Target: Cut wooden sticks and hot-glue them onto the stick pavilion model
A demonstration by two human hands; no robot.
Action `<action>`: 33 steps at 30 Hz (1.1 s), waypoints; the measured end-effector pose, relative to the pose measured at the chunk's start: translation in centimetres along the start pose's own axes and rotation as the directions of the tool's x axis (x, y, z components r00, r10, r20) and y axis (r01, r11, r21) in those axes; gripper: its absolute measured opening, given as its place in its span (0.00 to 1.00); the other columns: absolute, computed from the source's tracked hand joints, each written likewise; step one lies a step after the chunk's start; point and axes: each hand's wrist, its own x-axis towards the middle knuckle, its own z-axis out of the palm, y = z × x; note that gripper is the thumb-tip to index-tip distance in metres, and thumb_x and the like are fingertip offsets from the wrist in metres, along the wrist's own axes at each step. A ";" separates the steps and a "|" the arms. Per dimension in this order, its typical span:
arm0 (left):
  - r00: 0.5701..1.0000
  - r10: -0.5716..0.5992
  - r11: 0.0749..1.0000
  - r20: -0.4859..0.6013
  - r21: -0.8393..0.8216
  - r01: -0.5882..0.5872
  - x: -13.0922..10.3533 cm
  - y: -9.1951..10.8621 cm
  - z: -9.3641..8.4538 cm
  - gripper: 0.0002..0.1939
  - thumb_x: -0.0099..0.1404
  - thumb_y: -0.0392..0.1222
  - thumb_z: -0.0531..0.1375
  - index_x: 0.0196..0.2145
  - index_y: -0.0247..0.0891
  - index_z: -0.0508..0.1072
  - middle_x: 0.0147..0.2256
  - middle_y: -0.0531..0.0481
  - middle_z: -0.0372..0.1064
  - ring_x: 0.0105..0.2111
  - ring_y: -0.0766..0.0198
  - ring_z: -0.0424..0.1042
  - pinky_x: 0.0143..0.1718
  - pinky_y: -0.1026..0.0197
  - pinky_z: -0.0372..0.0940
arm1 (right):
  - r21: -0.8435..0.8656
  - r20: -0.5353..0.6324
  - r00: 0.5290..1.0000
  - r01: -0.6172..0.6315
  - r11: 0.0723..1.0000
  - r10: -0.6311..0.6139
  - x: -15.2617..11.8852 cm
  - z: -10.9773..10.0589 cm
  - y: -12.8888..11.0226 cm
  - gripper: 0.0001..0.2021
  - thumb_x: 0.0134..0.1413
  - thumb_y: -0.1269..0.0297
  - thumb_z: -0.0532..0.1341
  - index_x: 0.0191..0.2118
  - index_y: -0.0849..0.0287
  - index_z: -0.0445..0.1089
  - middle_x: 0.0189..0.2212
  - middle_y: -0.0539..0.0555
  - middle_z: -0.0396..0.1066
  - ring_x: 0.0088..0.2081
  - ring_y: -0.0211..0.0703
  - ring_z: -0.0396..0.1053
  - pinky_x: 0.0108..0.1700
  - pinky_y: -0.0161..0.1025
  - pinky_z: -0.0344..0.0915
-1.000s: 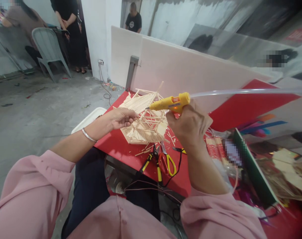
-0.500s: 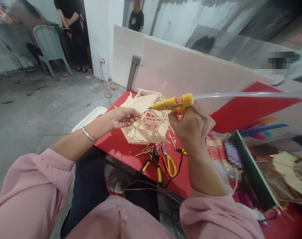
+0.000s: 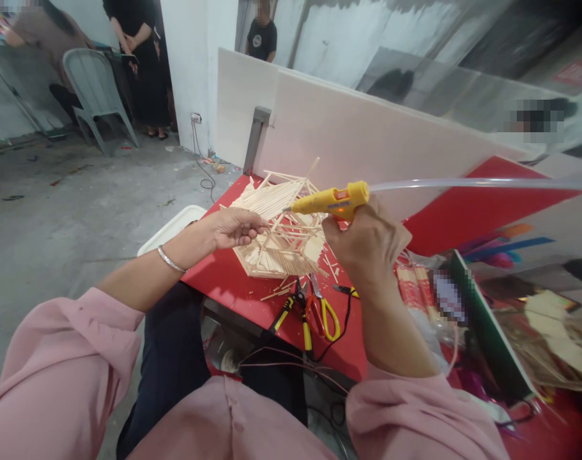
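A model built of thin wooden sticks (image 3: 281,252), with slatted sloping panels and an open frame, sits on the red tabletop. At its left side the fingers of my left hand (image 3: 237,228) are pinched on a thin wooden stick; whether that stick is loose or part of the model I cannot tell. My right hand (image 3: 367,239) is wrapped round a yellow hot glue gun (image 3: 331,199) with a small orange light on. Its nozzle points left, close to my left fingertips and over the model. A long clear glue stick (image 3: 439,184) runs out of its back.
Pliers (image 3: 300,306), scissors (image 3: 328,316) and a yellow-black cutter (image 3: 345,290) lie in front of the model among stick offcuts. White boards (image 3: 358,128) lean behind the red table (image 3: 223,275). Packaged sticks (image 3: 415,287) and a green-sided box (image 3: 492,332) are at right. People are in the background.
My right hand and the glue gun have shifted very slightly left. My left hand keeps its pinch in nearly the same spot.
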 end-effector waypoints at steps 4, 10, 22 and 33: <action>1.000 0.003 1.000 -0.024 -0.001 -0.003 -0.1 -0.1 0.1 0.08 0.58 0.25 0.62 0.22 0.29 0.74 0.17 0.49 0.69 0.14 0.77 0.62 0.13 0.76 0.56 | 0.018 0.056 0.998 -0.037 0.999 0.035 0.1 -0.2 -0.2 0.15 0.54 0.56 0.56 0.41 0.61 0.70 0.34 0.60 0.71 0.30 0.44 0.63 0.29 0.40 0.46; 1.000 0.014 1.000 -0.015 -0.012 -0.014 0.2 -0.2 -0.2 0.09 0.58 0.26 0.61 0.21 0.29 0.74 0.17 0.49 0.69 0.14 0.77 0.62 0.14 0.76 0.57 | -0.008 0.146 0.987 -0.067 0.998 0.068 0.2 -0.5 -0.3 0.18 0.57 0.55 0.54 0.46 0.63 0.67 0.37 0.63 0.70 0.35 0.49 0.65 0.31 0.42 0.52; 0.994 0.010 0.997 0.109 -0.081 -0.001 1.4 -1.5 -1.0 0.07 0.56 0.27 0.64 0.21 0.31 0.75 0.19 0.48 0.70 0.16 0.75 0.64 0.16 0.75 0.60 | 0.041 0.101 0.995 -0.005 0.999 0.001 -0.2 -0.5 0.1 0.17 0.58 0.55 0.53 0.45 0.61 0.70 0.36 0.64 0.70 0.34 0.50 0.66 0.31 0.44 0.55; 0.987 0.045 0.994 0.157 -0.110 -0.028 0.4 -1.7 -0.7 0.09 0.63 0.27 0.61 0.24 0.29 0.74 0.19 0.51 0.69 0.14 0.78 0.62 0.14 0.78 0.58 | 0.063 0.046 0.998 -0.042 0.997 0.039 -0.7 -0.3 1.1 0.18 0.56 0.54 0.55 0.44 0.62 0.70 0.33 0.60 0.71 0.33 0.47 0.67 0.32 0.43 0.56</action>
